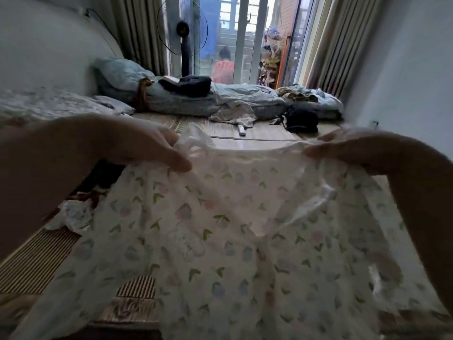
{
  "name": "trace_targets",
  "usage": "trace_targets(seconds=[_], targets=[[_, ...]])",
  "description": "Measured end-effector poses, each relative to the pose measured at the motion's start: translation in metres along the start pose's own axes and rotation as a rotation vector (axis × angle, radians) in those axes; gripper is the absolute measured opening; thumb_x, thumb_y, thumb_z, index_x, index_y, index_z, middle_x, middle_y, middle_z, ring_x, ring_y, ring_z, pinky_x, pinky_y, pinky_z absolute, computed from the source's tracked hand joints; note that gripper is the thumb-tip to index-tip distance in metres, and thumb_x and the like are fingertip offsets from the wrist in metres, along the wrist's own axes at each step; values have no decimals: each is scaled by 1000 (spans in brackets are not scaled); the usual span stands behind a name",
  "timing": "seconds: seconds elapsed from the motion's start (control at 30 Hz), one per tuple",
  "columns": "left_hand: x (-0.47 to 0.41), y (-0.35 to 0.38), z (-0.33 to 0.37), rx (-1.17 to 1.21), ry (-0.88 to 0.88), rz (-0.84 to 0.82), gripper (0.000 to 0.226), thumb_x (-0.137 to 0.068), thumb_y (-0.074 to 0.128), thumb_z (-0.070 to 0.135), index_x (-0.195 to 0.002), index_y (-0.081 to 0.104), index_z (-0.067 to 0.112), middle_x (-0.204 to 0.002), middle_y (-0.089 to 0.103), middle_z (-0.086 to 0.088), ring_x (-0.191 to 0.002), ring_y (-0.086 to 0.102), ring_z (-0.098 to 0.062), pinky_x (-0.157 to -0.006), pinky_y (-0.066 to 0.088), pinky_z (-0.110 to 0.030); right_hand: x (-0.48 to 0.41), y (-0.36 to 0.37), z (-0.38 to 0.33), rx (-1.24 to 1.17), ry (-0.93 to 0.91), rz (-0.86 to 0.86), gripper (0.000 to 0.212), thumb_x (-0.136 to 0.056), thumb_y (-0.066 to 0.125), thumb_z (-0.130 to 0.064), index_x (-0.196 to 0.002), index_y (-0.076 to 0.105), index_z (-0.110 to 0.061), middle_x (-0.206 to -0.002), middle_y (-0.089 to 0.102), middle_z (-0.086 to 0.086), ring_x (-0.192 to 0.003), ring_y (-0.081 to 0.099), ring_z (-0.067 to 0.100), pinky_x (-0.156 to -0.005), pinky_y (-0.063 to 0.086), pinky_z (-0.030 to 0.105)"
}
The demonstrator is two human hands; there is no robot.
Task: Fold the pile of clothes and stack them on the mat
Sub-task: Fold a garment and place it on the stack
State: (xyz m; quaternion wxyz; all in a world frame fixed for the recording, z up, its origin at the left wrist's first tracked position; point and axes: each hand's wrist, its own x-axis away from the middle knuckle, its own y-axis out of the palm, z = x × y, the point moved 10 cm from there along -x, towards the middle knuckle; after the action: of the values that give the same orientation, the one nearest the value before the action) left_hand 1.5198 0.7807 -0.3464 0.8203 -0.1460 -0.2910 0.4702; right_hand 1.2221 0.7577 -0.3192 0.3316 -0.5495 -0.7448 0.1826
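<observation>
Left hand (137,143) and right hand (355,150) pinch the floral top (220,241) (spread wide, unfolded); next likely laying it on the mat (257,141).

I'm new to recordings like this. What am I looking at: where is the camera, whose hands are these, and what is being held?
There is no machine here. A person wears one wide-angle camera on the head, looking forward and down, so this single picture shows their own bare hands. The left hand and the right hand each pinch the top edge of a white flower-printed garment, spread between them over a striped woven mat. Farther off lie a crumpled pale cloth, a small white oblong object and a dark bag, with rolled bedding behind.
</observation>
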Motion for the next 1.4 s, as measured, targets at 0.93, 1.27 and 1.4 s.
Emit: trace_targets(seconds=[0.93, 1.27, 1.4], targets=[[48, 24, -339, -432, -654, 352, 86, -40, 70, 80, -107, 61, 26, -92, 63, 4, -78, 55, -12, -71, 47, -29, -13, 94, 299, 350, 629, 233, 91, -66, 64, -69, -141, 44, -20, -136, 52, 14, -120, 51, 32, -91, 45, 37], [70, 26, -306, -286, -586, 402, 20, -69, 76, 31, -81, 71, 17, -67, 68, 2, -67, 64, -15, -61, 47, -26, 32, 96, 313, 102, 868, 522, 97, -73, 74, -52, -140, 34, 5, -142, 38, 26, -125, 41, 40, -99, 39, 46], [76, 22, -262, 141, -361, 531, 6, -85, 68, 11, -85, 63, 15, -76, 69, -7, -66, 65, -19, -54, 46, -29, 25, 87, 295, -46, 711, 544, 39, -85, 66, -23, -113, 60, 4, -106, 59, 21, -90, 54, 33, -77, 44, 38]])
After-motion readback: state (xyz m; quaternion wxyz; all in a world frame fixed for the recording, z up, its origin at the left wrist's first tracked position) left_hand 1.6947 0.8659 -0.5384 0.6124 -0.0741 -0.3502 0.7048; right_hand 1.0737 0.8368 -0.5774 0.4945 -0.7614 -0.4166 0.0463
